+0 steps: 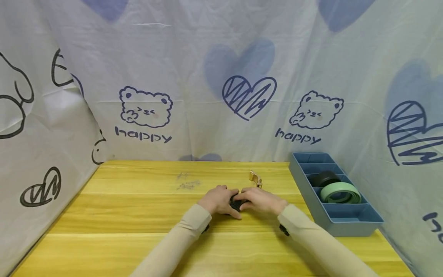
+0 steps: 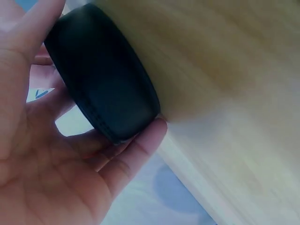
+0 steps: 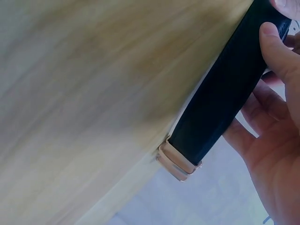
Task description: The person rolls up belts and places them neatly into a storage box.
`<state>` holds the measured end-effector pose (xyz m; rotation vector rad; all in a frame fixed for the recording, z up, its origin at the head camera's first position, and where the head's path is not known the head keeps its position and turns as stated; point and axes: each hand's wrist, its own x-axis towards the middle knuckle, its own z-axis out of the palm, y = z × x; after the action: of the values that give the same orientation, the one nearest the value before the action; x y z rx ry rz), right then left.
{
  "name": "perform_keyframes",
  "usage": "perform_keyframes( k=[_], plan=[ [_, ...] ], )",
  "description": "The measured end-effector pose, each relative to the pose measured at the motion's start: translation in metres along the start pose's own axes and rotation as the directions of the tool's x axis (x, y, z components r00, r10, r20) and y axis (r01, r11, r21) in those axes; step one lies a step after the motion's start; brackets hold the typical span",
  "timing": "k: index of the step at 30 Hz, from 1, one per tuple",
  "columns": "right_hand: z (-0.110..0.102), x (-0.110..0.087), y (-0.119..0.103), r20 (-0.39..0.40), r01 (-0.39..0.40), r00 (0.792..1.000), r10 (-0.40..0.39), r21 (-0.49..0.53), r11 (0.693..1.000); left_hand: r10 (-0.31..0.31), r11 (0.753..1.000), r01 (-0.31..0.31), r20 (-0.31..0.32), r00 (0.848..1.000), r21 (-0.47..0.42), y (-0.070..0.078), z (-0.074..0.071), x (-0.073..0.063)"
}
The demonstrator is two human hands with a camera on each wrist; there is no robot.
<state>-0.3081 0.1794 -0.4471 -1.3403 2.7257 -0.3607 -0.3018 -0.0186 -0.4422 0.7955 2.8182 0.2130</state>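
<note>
A black belt [image 1: 236, 203] is partly coiled on the table between my two hands. My left hand [image 1: 220, 201] holds the coil from the left, its thumb and fingers around the rolled edge [image 2: 105, 77]. From the other side my right hand [image 1: 262, 200] pinches the belt by the coil, thumb on the near edge and fingers behind the strap [image 3: 225, 89]. The uncoiled end stretches away from the right hand and ends in a gold buckle [image 1: 255, 178], also visible in the right wrist view. In the head view, the hands cover part of the belt.
A blue-grey divided box [image 1: 353, 230] stands at the right of the wooden table [image 1: 138, 215]. Inside, in separate compartments, are a black coil [image 1: 325, 178] and a green rolled belt [image 1: 340, 192]. A printed white cloth [image 1: 197, 115] hangs behind the table and along both sides.
</note>
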Motion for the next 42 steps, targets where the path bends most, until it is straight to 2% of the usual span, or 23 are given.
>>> perform_keyframes(
  k=[4,9,11,16,20,26,33,38,42],
  plan=[
    [0.000,0.001,0.001,-0.017,0.010,1.000,-0.010,0.012,1.000,-0.018,1.000,0.018,-0.039,0.999,0.013,0.002,0.002,-0.001],
    [0.001,0.001,0.002,-0.039,0.012,0.999,-0.012,-0.001,1.000,-0.006,0.997,0.015,-0.126,0.992,0.076,0.002,0.008,-0.001],
    [0.001,0.002,0.002,-0.041,0.012,0.999,-0.012,-0.015,1.000,-0.004,0.997,0.015,-0.135,0.991,0.081,0.002,0.009,-0.001],
    [0.000,0.000,0.002,-0.010,-0.010,1.000,0.010,-0.015,1.000,-0.028,0.999,0.031,-0.086,0.996,0.029,0.000,0.006,-0.001],
    [-0.003,-0.002,0.000,0.023,-0.039,0.999,0.039,-0.003,0.999,-0.010,1.000,0.011,-0.031,0.999,0.015,-0.003,-0.001,0.000],
    [-0.003,0.000,-0.001,-0.008,0.018,1.000,-0.019,-0.027,0.999,0.006,1.000,-0.006,0.028,1.000,0.003,-0.006,-0.004,-0.001],
    [-0.002,0.002,-0.001,-0.041,0.057,0.998,-0.058,-0.030,0.998,-0.027,0.999,0.027,0.006,1.000,-0.024,-0.002,-0.004,-0.007],
    [-0.001,0.002,-0.002,-0.052,0.028,0.998,-0.031,-0.059,0.998,-0.014,0.999,0.013,-0.010,1.000,-0.029,0.000,-0.001,-0.004],
    [-0.001,0.001,-0.002,-0.030,-0.010,1.000,0.008,-0.074,0.997,0.000,0.999,0.001,0.024,1.000,-0.048,0.000,-0.003,-0.002]
  ],
)
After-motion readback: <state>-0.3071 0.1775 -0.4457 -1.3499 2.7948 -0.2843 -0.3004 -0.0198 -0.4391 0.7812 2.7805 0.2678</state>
